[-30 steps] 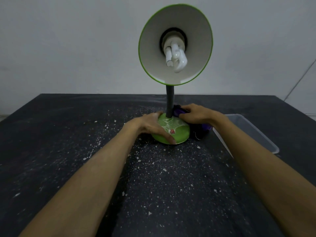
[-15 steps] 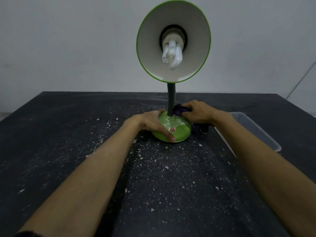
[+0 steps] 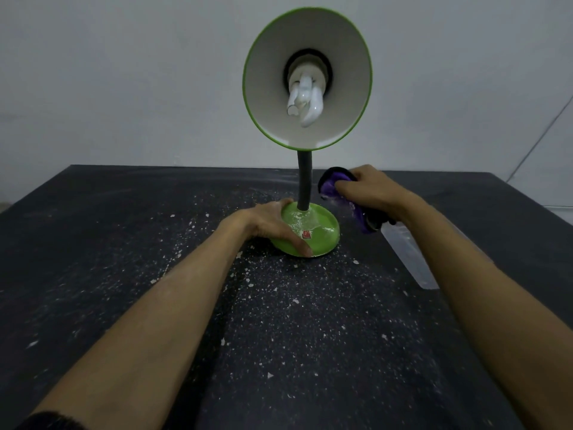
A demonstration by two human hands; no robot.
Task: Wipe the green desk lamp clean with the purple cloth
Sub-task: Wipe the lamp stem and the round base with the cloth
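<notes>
A dark worktop (image 3: 93, 243) stretches in front of me, scattered with white flecks and dust, thickest around the lamp. A plain pale wall stands behind it. To my right a clear plastic tray (image 3: 409, 259) lies on the worktop, mostly hidden behind my right forearm.

The green desk lamp (image 3: 305, 187) stands near the middle of the worktop. Its round green base (image 3: 322, 235) is dusted with white powder and carries a small red sticker. A black neck rises straight up from the base, so the lamp's long axis is upright. The shade (image 3: 338, 57) is green outside and white inside, and its open mouth faces toward me, showing a white spiral bulb (image 3: 305, 97).

My left hand (image 3: 273, 221) lies flat on the near left side of the base, fingers spread over the rim, pressing on it. My right hand (image 3: 369, 190) is closed around the bunched purple cloth (image 3: 330, 186) (with a dark edge), held in the air just right of the neck, apart from the base.
</notes>
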